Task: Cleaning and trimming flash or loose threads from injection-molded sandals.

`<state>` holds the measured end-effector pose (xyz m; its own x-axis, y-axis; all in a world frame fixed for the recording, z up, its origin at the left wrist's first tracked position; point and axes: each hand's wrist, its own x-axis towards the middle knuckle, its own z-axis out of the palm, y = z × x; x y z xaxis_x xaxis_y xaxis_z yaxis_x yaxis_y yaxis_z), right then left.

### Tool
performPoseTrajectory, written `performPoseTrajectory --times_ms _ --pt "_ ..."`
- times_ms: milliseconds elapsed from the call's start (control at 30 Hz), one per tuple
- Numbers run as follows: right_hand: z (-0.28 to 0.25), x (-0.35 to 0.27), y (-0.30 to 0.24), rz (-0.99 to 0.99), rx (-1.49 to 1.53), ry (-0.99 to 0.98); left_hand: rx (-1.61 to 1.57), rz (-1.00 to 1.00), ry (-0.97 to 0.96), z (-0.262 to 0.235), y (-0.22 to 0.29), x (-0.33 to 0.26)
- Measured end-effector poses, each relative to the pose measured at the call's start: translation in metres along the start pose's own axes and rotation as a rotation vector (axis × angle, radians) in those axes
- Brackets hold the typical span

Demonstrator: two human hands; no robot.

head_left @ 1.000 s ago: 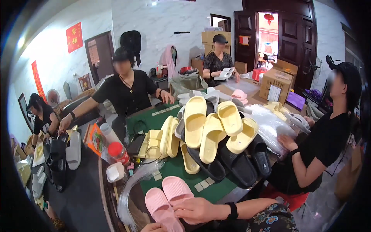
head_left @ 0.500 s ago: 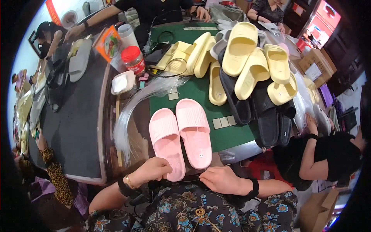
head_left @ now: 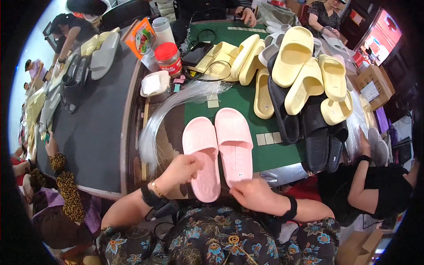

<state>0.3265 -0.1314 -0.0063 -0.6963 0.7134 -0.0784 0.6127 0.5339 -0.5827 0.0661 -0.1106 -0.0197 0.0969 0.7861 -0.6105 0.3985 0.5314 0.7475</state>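
Observation:
A pair of pink slide sandals lies side by side before me, toes pointing away. The left pink slide (head_left: 200, 137) reaches past the table's near edge. Over its footbed, my left hand (head_left: 180, 170) is closed in a pinch. Beside the heel of the right pink slide (head_left: 234, 128), which bears a small white sticker, my right hand (head_left: 255, 194) is also closed, fingertips pressed together. Whatever is between the fingers of either hand is too small to make out. A thin line runs down the right slide's footbed.
Several yellow slides (head_left: 293, 57) are heaped on black slides (head_left: 315, 145) at the right. Clear plastic strands (head_left: 161, 115) curve along the left, near a red-lidded jar (head_left: 168, 59) and a white tub (head_left: 154, 84). Co-workers sit around; a grey table (head_left: 97, 128) stands left.
My left hand has risen from the left slide's heel to over its footbed. My right hand stays low by the right heel. The whole view has shifted, moving the table things rightward in the picture.

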Motion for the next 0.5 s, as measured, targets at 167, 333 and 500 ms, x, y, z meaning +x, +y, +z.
performPoseTrajectory --times_ms 167,333,500 --pt "0.005 0.044 0.024 -0.043 -0.104 0.306 0.230 0.181 0.123 0.001 0.004 0.000" --pt "0.007 0.062 0.034 -0.031 -0.211 0.418 0.142 0.164 0.224 -0.011 0.008 -0.005" --pt "0.005 0.061 0.031 0.040 -0.171 0.425 0.245 0.392 0.441 -0.018 0.008 -0.001"
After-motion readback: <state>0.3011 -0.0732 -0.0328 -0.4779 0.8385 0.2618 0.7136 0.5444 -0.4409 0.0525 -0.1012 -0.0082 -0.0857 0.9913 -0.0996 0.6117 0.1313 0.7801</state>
